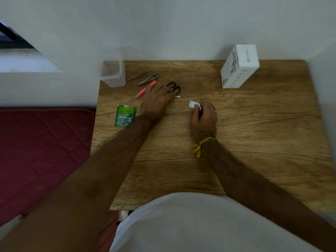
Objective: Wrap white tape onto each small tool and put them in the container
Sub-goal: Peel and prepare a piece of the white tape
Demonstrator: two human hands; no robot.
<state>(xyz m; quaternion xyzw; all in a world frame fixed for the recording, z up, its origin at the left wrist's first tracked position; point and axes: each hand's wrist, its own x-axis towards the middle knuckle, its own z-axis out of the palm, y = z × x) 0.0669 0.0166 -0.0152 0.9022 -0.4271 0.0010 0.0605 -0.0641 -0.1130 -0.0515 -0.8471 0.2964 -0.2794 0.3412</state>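
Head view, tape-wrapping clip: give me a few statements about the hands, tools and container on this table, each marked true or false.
1. The right hand holds the white tape. True.
2. The clear container already holds the tools. False: nothing shows inside it; the metal tweezers, nail clipper and pink tweezers lie on the table.
3. The left hand reaches to the black scissors. True.
4. The green packet lies right of the white box. False: it lies far left of the box.
5. The white box stands near the table's far right corner. True.
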